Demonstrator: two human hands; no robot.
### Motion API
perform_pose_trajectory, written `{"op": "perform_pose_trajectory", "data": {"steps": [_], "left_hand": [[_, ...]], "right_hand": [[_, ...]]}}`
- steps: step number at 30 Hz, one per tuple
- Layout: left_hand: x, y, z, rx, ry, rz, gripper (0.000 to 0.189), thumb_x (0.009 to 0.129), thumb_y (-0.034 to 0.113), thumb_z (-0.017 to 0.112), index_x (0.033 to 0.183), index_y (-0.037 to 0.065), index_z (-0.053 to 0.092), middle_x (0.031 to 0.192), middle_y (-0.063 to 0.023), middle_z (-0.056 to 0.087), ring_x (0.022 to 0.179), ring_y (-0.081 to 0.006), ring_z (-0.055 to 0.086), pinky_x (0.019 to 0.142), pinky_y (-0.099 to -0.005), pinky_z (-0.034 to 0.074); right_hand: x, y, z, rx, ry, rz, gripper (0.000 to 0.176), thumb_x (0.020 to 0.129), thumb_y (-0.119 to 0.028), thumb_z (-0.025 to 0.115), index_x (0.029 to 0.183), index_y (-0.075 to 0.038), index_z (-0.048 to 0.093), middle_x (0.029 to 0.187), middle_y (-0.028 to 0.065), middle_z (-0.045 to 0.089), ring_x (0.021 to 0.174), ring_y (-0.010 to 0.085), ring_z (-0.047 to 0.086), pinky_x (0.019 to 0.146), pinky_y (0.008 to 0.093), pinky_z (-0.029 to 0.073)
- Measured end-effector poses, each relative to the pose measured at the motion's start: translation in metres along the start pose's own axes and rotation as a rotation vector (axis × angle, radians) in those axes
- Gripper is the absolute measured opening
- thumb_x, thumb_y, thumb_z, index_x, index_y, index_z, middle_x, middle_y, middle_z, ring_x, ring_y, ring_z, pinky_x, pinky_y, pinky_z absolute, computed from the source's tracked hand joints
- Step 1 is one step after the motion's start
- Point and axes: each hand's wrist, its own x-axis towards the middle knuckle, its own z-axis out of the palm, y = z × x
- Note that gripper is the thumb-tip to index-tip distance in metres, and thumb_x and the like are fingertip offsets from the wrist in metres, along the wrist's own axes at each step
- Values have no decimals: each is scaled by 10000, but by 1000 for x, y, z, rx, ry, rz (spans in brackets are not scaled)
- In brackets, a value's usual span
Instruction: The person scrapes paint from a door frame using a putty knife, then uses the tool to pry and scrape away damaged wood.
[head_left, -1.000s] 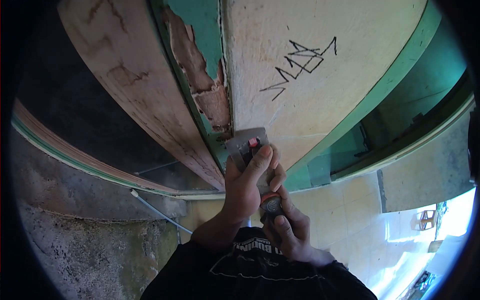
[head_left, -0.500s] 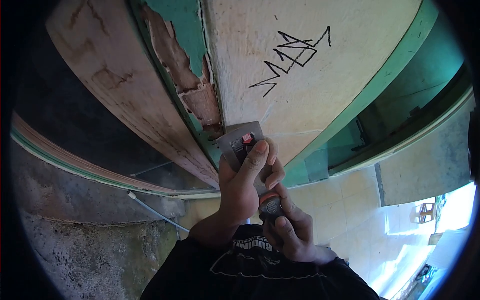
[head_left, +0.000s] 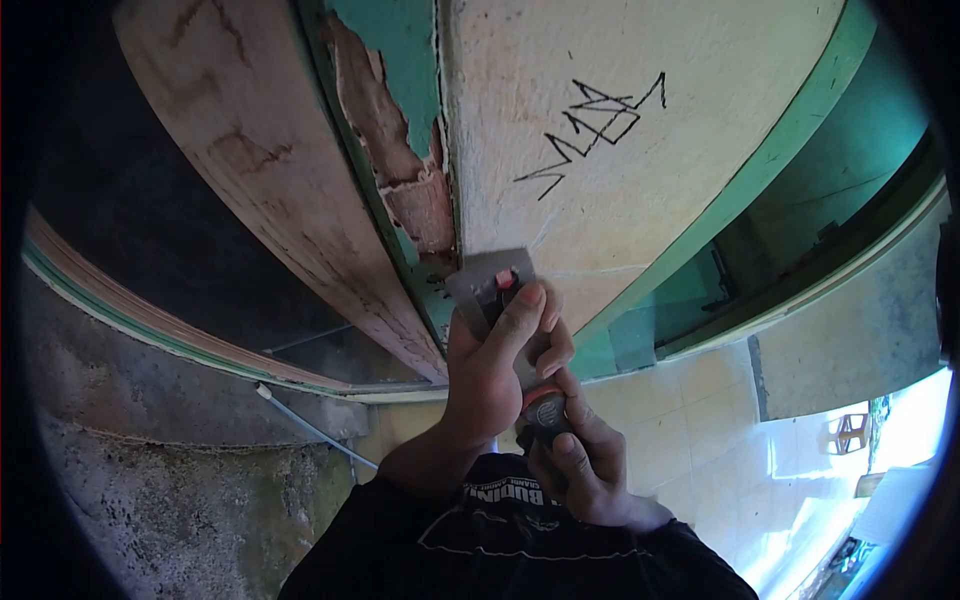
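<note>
A wide-bladed scraper (head_left: 485, 262) with a small red and black label lies over the edge of the green wooden frame. My left hand (head_left: 490, 375) is closed on its metal blade, the thumb pressed flat near the label and the fingers curled behind. Lower down, my right hand (head_left: 590, 470) wraps round the scraper's dark handle (head_left: 547, 412), which has an orange band at its top. Just above the blade, the frame shows a peeled brown patch (head_left: 420, 205) where the green paint (head_left: 405, 60) has broken away.
A pale wall panel (head_left: 560, 220) with black zigzag marks rises on the right. On the left are a worn wooden board (head_left: 250, 170) and a thin pale pole (head_left: 310, 425). Beige tiles (head_left: 660, 420) cover the floor, with a small stool (head_left: 848, 433) at far right.
The view has shifted slightly, so the wall and frame sit a little further right and lower. Both hands keep their hold on the scraper, its blade still at the frame's edge.
</note>
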Motion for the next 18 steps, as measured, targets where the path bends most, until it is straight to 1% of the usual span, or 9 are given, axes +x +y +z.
{"op": "perform_pose_trajectory", "data": {"steps": [1,4,6,10,13,15,18], "left_hand": [[0,1,1,-8,-8,-4,230,956,199,478,797,33,456,719,-24,452,516,-91,443,437,-215,331],[-2,-2,0,8,12,7,238,956,205,478,794,32,456,719,-24,452,514,-92,442,437,-216,329],[-3,-2,-2,10,4,5,243,956,209,478,791,32,456,717,-23,452,512,-92,442,439,-214,330],[-1,4,6,-37,17,-21,254,958,213,477,781,30,461,707,-20,455,505,-92,440,441,-212,327],[-3,-5,-1,-1,-9,10,253,957,214,478,788,26,464,715,-21,455,505,-92,441,431,-215,342],[-1,-2,1,2,-5,14,251,958,212,477,791,25,465,718,-22,456,506,-93,442,429,-215,344],[-1,-2,2,-14,5,-13,244,958,208,475,796,25,466,724,-24,458,507,-94,444,427,-214,346]], "right_hand": [[0,0,0,2,3,8,571,983,-243,384,1440,-12,131,939,129,554,459,52,418,406,178,314],[1,1,-2,-2,-48,-54,565,986,-238,375,1440,-11,127,939,130,552,460,53,414,406,177,312],[-1,5,-5,-18,-28,-4,560,987,-232,372,1440,-11,127,927,131,553,464,53,412,411,181,315],[0,0,0,-15,11,-18,559,987,-229,372,1438,-5,129,912,127,554,468,53,409,417,186,319],[0,1,-4,18,-28,-31,559,987,-226,372,1437,-1,129,910,133,559,470,53,412,424,185,322],[-1,0,-1,-2,19,7,551,988,-213,363,1436,4,127,930,141,567,464,51,405,421,185,316],[0,-5,2,12,11,-7,549,986,-201,363,1435,8,126,926,136,567,458,49,397,419,184,316]]}}
